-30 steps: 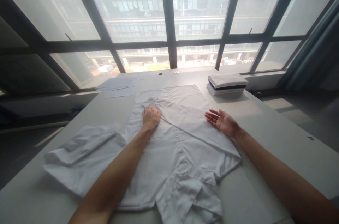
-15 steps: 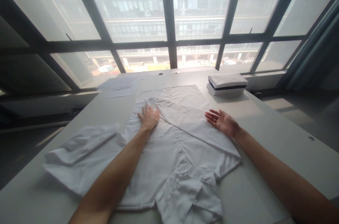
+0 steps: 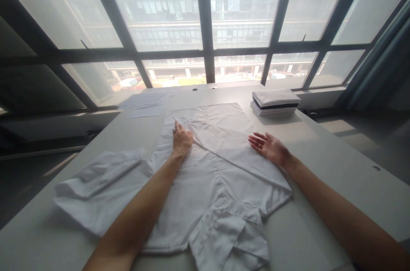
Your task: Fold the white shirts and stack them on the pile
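A white shirt (image 3: 192,202) lies spread on the white table, with one sleeve (image 3: 99,185) stretched out to the left. Creased, layered fabric (image 3: 233,237) sits at its near side, and a folded edge crosses it diagonally. My left hand (image 3: 182,138) is on the upper left part of the shirt, its fingers drawn together on a pinch of cloth; the fingertips are partly hidden. At the right edge of the shirt, my right hand (image 3: 270,147) rests with its palm turned up and inward, fingers stretched out and holding nothing.
A stack of folded garments (image 3: 274,101), white with a dark layer, stands at the back right of the table (image 3: 333,177). Papers (image 3: 144,104) lie at the back left. Large windows (image 3: 240,6) rise beyond the table, and a curtain (image 3: 378,53) hangs at the right.
My left hand has gone from lying flat with spread fingers to gathered fingers gripping the cloth. My right hand and the rest of the shirt look almost unchanged.
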Tool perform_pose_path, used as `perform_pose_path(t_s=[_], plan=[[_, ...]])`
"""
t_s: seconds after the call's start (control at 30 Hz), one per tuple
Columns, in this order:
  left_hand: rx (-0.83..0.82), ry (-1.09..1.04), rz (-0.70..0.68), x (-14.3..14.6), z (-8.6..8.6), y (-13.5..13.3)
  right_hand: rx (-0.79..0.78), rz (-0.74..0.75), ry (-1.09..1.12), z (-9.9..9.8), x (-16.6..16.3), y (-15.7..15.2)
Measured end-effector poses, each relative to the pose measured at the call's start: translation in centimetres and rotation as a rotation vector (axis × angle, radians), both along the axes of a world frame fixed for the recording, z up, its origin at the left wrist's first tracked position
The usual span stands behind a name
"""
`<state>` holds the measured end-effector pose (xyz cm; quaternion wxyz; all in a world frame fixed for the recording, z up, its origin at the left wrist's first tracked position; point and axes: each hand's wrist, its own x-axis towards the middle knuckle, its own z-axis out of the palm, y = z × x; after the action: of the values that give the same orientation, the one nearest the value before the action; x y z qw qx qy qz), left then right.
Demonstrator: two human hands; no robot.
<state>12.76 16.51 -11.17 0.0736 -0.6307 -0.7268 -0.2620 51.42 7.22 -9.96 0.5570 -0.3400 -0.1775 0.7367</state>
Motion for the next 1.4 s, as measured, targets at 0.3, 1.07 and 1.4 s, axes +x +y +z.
perform_pose_path(t_s=[0.3,1.07,1.4], plan=[[-0.056,0.070,-0.018,0.5,0.9,-1.0,-0.002,-0.010,0.018,0.1,0.0,-0.1],[-0.390,0.143,-0.206,1.6,0.6,-1.4,0.137,-0.475,-0.123,0.5,1.9,0.7],[-0.366,0.142,-0.210,1.6,0.5,-1.4,0.144,0.043,-0.021,1.2,-1.4,-1.3]])
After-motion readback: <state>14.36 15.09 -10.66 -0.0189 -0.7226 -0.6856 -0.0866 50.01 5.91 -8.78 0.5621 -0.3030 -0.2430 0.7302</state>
